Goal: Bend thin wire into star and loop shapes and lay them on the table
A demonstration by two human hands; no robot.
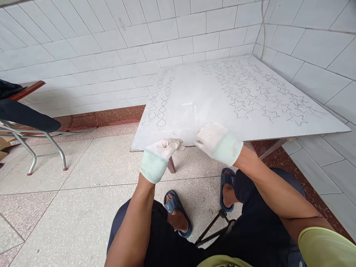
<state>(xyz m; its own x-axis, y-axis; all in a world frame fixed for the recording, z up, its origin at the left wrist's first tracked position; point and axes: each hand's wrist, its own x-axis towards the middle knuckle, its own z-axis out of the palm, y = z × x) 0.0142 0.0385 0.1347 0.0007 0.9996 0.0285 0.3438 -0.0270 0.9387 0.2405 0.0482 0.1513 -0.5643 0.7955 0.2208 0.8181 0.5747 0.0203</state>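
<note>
Both hands wear white knit gloves with mint cuffs and meet close together over the near edge of a white board point(205, 100). My left hand point(165, 147) is closed in a pinch, thumb and fingers pressed together; anything in it is too fine to make out. A short gap to the right, my right hand point(211, 137) is curled shut at the board's edge, its fingertips mostly hidden. Left of centre lie rows of thin wire figure-eights point(161, 119). Many thin wire stars point(241, 112) cover the board's right side.
White tiled walls point(191, 26) meet in a corner behind the board. At left stands a metal-legged stool point(57, 148) with dark cloth point(27, 115) over it. Below are my feet in blue slippers point(178, 213), and a dark folding-stool frame point(214, 226) between my legs.
</note>
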